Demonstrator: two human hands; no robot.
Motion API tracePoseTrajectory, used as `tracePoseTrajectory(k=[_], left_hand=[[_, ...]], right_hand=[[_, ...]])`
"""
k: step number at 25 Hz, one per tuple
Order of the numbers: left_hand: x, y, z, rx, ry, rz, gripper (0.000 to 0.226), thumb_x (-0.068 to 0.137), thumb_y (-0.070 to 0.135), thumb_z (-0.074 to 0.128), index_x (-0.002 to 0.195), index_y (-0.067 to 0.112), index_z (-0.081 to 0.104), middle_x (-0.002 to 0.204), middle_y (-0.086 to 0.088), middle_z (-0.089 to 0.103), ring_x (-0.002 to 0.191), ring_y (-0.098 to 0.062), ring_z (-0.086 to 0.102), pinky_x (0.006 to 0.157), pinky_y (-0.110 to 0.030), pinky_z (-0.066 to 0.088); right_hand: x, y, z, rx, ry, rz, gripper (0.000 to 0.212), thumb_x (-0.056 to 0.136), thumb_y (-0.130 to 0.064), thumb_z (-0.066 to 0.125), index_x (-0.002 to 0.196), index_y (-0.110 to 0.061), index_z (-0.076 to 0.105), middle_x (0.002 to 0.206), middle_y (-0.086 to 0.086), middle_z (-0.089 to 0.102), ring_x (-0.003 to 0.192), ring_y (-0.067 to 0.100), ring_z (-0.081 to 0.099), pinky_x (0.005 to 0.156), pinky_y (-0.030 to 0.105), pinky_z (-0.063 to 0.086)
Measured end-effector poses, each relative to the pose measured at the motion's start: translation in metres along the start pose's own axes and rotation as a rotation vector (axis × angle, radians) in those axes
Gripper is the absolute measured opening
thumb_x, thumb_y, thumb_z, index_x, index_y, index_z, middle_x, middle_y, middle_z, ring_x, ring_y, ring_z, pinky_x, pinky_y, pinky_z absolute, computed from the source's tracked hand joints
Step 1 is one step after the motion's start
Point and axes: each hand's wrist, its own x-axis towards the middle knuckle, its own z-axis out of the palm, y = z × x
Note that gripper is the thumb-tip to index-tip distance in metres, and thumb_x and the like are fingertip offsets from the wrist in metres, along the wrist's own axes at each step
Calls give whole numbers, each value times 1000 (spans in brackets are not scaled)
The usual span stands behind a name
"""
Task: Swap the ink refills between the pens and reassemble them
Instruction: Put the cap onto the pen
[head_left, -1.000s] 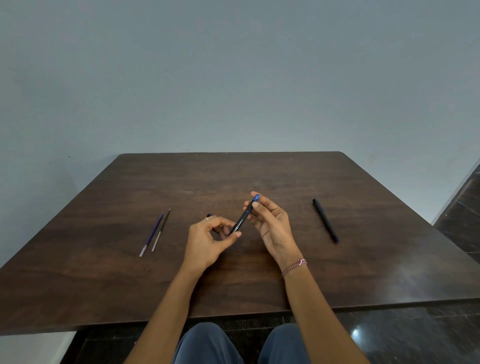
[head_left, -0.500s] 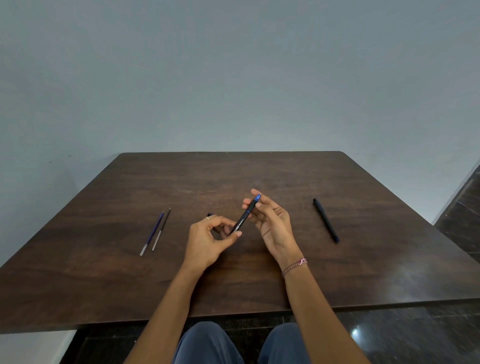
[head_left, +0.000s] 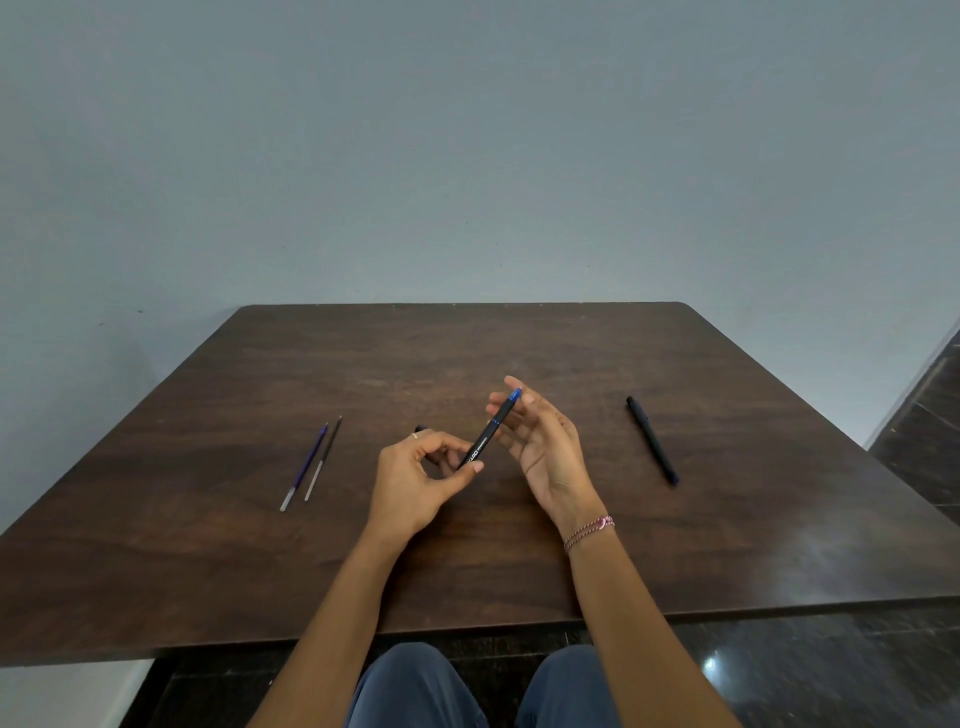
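Observation:
My left hand (head_left: 415, 483) pinches the lower end of a black pen barrel with a blue end (head_left: 491, 428), tilted up and to the right above the table. My right hand (head_left: 545, 447) is beside the barrel's upper part, palm toward it, fingers mostly straight and touching or nearly touching the blue end. Two loose refills lie side by side at the left: a blue refill (head_left: 306, 465) and a black refill (head_left: 323, 457). A second black pen (head_left: 652, 440) lies at the right. A small dark piece (head_left: 421, 429) shows just behind my left hand.
The dark wooden table (head_left: 519, 343) stands against a plain grey wall. Its front edge runs just above my knees (head_left: 415, 686). A dark tiled floor shows at the right.
Hardly anything differs. The barrel and both hands stay in the same spot; my right fingers shift slightly along the blue end.

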Motion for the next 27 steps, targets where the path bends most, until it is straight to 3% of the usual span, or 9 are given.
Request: tracePoseTrajectory(k=[3, 7, 19, 22, 27], left_hand=[[0, -1, 0, -3, -3, 2, 19, 67, 10, 82, 79, 20, 72, 68, 4, 64, 69, -13, 60, 64, -11, 46], [-1, 0, 0, -13, 3, 0, 19, 66, 8, 82, 80, 19, 73, 67, 5, 64, 68, -11, 60, 64, -9, 44], [-1, -1, -1, 2, -3, 26, 19, 67, 10, 82, 80, 20, 72, 68, 7, 62, 68, -9, 59, 64, -9, 43], [-1, 0, -1, 10, -3, 28, 19, 67, 10, 82, 81, 19, 73, 67, 8, 61, 68, -9, 58, 63, -9, 42], [-1, 1, -1, 1, 14, 18, 18, 66, 8, 82, 80, 17, 73, 66, 5, 62, 68, -12, 58, 63, -9, 42]], right_hand=[[-1, 0, 0, -9, -41, 2, 29, 94, -1, 44, 113, -12, 63, 99, 10, 72, 93, 19, 69, 81, 29, 57], [-3, 0, 1, -30, -46, -7, 29, 92, 4, 48, 110, -12, 64, 92, 8, 74, 87, 17, 71, 75, 27, 57], [-1, 3, 1, -113, 40, -32, 15, 83, 2, 62, 90, -9, 68, 82, -4, 69, 75, 9, 64, 67, 20, 56], [-2, 3, 2, -119, 25, -26, 13, 84, 0, 61, 90, -11, 67, 81, -3, 67, 78, 10, 63, 73, 23, 55], [-2, 2, 2, 4, -81, -5, 27, 93, 1, 47, 110, -11, 64, 99, 8, 71, 93, 17, 68, 89, 33, 54]])
